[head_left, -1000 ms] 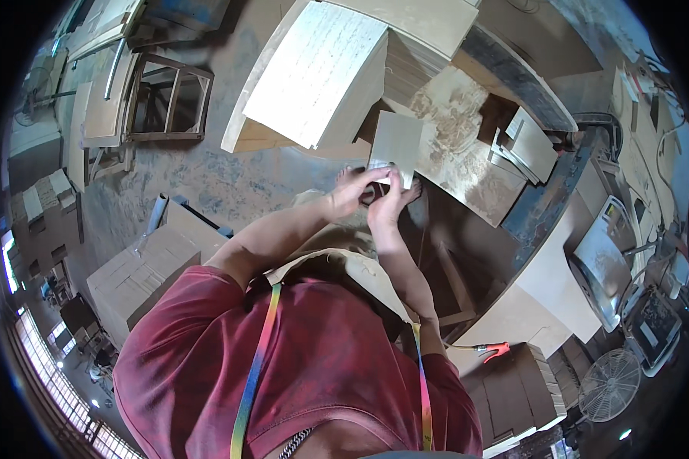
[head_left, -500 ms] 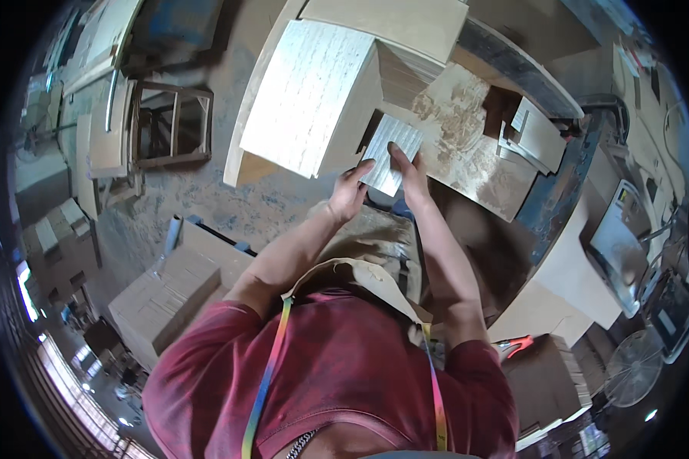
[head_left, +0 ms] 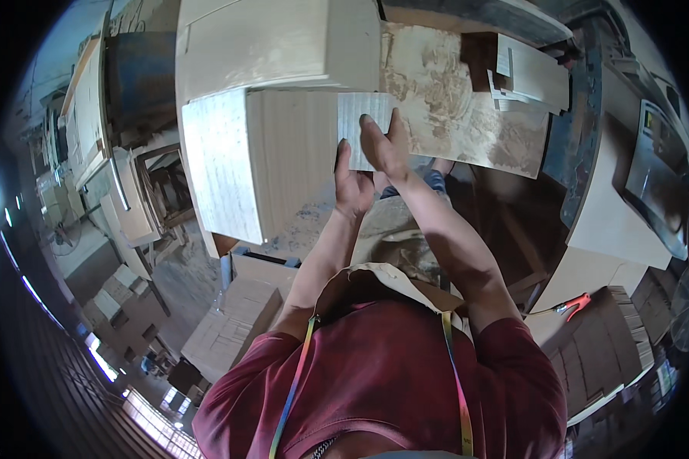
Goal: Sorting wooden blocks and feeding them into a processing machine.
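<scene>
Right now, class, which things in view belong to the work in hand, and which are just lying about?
In hand:
left hand and right hand, both on the small pale wooden board
stack of pale boards beside it

Lying about:
red-handled pliers
cardboard boxes
loose panels

Two hands point(head_left: 371, 164), one small pale panel point(head_left: 362, 122), one large wooden block point(head_left: 253, 168), one red-handled tool point(head_left: 574, 306)
</scene>
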Motion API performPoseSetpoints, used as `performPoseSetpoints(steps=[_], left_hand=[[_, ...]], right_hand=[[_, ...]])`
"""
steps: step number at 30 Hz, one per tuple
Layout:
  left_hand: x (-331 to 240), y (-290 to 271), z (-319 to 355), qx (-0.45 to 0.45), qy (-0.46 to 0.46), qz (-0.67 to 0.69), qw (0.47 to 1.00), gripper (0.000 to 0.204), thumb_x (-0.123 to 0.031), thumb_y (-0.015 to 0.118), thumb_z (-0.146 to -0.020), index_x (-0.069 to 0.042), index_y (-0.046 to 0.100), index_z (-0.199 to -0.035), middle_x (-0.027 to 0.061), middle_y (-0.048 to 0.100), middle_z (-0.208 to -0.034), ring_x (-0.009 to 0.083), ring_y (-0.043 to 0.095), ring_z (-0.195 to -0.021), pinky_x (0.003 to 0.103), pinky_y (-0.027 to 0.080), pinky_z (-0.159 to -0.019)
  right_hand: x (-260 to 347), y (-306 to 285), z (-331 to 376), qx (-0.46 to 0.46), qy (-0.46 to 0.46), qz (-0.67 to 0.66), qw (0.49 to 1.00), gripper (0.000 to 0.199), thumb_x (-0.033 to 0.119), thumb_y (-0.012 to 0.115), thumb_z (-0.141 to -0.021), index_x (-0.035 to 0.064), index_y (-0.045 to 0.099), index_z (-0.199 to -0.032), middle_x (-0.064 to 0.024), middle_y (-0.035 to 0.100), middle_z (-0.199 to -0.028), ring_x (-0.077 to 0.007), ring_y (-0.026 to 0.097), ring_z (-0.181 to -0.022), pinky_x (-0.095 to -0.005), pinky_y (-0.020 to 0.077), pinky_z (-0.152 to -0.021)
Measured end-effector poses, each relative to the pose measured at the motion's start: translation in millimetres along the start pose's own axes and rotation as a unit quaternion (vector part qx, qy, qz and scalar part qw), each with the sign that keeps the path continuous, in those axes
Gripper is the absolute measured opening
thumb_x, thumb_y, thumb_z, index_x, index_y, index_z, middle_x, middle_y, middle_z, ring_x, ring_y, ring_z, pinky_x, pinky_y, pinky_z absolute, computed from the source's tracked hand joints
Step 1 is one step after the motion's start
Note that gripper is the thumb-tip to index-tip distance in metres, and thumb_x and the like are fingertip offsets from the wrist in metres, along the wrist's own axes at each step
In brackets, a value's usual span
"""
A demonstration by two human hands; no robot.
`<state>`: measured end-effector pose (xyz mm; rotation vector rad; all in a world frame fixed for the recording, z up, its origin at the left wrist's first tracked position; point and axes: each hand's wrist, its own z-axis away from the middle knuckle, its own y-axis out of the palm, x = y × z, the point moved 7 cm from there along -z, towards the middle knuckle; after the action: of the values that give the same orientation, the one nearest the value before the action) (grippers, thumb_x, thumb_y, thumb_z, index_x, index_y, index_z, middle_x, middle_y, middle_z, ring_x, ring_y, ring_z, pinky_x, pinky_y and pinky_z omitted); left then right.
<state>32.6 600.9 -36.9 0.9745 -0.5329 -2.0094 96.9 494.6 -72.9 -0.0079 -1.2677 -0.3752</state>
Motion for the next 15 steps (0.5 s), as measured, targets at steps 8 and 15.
performPoseSetpoints(steps=[8,15], left_hand=[[-15,-6,15,-0.046,-0.046,0.008,0.998,0.052,-0.044,0.066,-0.110,-0.019,0.060,-0.155,0.0031,0.071,-0.146,0.0219,0.067,-0.130,0.043,0.049,-0.113],[-2,-116,62,0.033,-0.251,-0.226,0.940,0.063,-0.041,0.065,-0.111,-0.003,0.054,-0.160,0.0151,0.069,-0.149,0.0291,0.068,-0.134,0.043,0.050,-0.118]], right_hand=[[48,31,25,0.082,0.042,-0.188,0.978,0.045,0.034,0.075,-0.103,-0.0048,0.061,-0.121,-0.0150,0.070,-0.110,-0.0195,0.066,-0.094,-0.0313,0.0549,-0.084],[61,-71,35,-0.026,0.120,0.120,0.985,0.072,0.046,0.074,-0.104,-0.0111,0.058,-0.144,-0.0231,0.069,-0.129,-0.0299,0.069,-0.111,-0.0392,0.0558,-0.100]])
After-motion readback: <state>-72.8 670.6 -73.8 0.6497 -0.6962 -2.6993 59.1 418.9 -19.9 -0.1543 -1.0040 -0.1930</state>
